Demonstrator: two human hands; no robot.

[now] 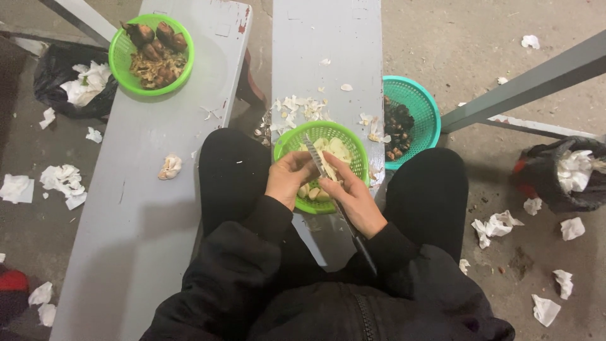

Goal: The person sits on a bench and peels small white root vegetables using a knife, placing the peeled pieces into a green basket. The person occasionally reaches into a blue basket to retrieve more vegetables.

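Both hands (325, 186) over green basket (356, 148), knife (319, 161) btwn them.

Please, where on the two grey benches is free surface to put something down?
Free: the left bench between the far green basket and the white scrap, and below it; the middle bench's far end. Crowded: peels and the near green basket under both hands.

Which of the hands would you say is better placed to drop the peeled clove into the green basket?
Left, probably. The left hand pinches the clove right above the green basket, while the right hand is busy gripping the knife.
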